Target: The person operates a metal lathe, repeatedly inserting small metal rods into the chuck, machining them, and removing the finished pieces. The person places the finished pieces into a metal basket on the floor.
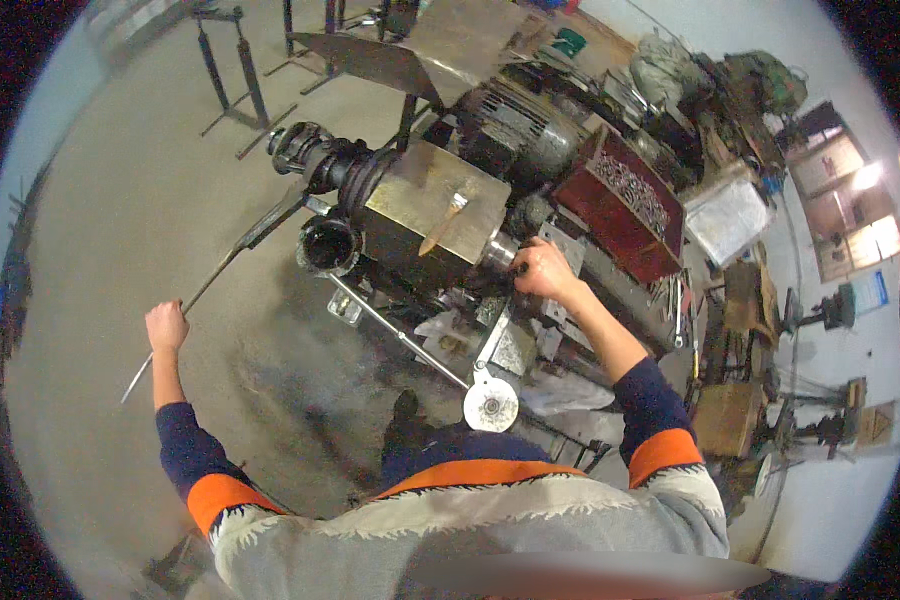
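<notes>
My left hand [167, 327] is wrapped round a long metal rod [225, 265], held out at the left. The rod's far end reaches the side of a machine near its dark round fitting [315, 160]; its near tip juts out below my fist. My right hand [545, 270] is closed at the right end of the machine, against a shiny metal cylinder [498, 250]. Whatever lies under its curled fingers is hidden. Between my hands is the machine's worn box-shaped housing [430, 195]. A paint brush [445, 225] with a wooden handle lies on top of it.
A dark red bin [620, 205] of small metal parts stands beyond my right hand, near a motor [525, 130]. Wrenches [680, 310] lie to the right. Close before my body is a round white disc [491, 404], with a metal bar [400, 335] running toward it.
</notes>
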### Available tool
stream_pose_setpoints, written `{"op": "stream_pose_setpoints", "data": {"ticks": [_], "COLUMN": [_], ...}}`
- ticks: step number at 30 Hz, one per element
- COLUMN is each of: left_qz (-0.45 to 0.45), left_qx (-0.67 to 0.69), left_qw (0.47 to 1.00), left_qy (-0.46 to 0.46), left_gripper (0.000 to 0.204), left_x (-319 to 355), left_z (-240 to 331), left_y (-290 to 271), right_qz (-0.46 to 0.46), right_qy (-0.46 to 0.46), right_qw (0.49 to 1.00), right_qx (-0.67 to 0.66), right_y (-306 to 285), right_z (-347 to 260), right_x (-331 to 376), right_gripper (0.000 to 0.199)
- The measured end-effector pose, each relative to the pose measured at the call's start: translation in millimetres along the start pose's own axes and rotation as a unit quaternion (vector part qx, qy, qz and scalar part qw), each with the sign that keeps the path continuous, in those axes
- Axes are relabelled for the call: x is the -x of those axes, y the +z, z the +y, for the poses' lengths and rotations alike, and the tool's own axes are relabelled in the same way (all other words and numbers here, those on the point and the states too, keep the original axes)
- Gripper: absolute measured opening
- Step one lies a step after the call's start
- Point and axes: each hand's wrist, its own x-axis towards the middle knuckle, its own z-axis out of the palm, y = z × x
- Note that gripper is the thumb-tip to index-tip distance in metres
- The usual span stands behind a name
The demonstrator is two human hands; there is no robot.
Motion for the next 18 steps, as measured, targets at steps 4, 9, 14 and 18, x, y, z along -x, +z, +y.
{"op": "stream_pose_setpoints", "data": {"ticks": [4,9,14,18], "left_qz": [0.216,-0.050,-0.147,-0.192], "left_qx": [0.181,0.505,0.214,0.102], "left_qw": [0.959,0.855,0.964,0.957], "left_qy": [0.043,-0.103,0.051,0.194], "left_gripper": [0.024,0.037,0.032,0.022], "left_x": [-8,-1,10,-28], "left_z": [43,202,306,288], "left_y": [14,113,164,133], "right_qz": [0.125,0.262,0.205,0.154], "right_qy": [-0.030,0.008,0.128,0.259], "right_qw": [0.992,0.964,0.969,0.950], "right_qx": [0.012,-0.030,-0.055,-0.086], "right_y": [-11,-17,1,19], "right_z": [-8,-3,25,42], "right_x": [22,90,186,257], "right_gripper": [0.032,0.034,0.032,0.030]}}
